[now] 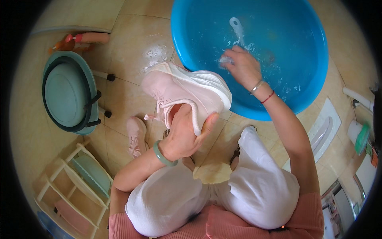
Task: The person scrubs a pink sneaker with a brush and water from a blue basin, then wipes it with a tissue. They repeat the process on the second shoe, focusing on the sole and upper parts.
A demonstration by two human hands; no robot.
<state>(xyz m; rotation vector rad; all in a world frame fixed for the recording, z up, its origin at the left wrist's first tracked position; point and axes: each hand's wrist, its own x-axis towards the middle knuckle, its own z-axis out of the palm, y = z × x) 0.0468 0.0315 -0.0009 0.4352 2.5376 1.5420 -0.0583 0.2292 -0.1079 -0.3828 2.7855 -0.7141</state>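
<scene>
Tile floor (125,49) stretches left of a blue basin (254,113), a pink sneaker (181,88) held beside its near-left rim, toe toward far left, long axis slanting to a near-right heel. The left hand (185,133) grips it, fingers inside, thumb outside; the right hand (243,68) curls over the water (284,46), its hold, if any, unclear.

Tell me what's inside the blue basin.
The blue basin holds water and a white handle, with the right hand at the handle's nearer end. Whatever lies beneath that hand is covered.
</scene>
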